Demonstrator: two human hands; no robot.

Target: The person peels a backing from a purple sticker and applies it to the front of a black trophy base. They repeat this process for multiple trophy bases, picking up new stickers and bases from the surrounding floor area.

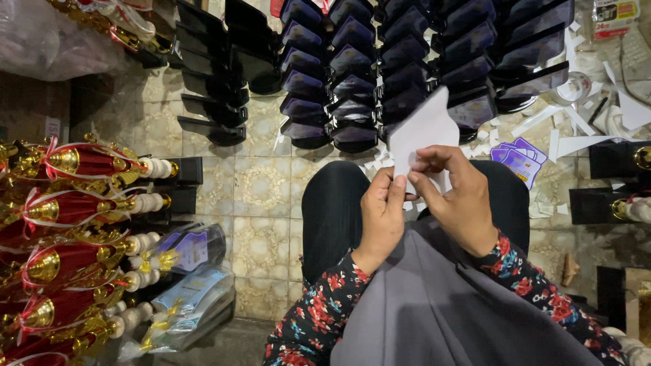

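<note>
Both my hands hold a white shield-shaped paper sheet (424,132) above my lap. My left hand (381,218) pinches its lower edge with thumb and fingers. My right hand (456,196) grips the same lower edge from the right, fingers curled over it. The sheet's plain white back faces me; its other side is hidden. My sleeves are dark with a red flower print, and a grey cloth (441,305) drapes over my lap.
Rows of dark plaques on black stands (380,61) lie on the tiled floor ahead. Red and gold trophies (61,224) are stacked at the left. Purple printed cutouts (519,157) and white paper scraps (576,129) lie at the right, with black trophy bases (610,183).
</note>
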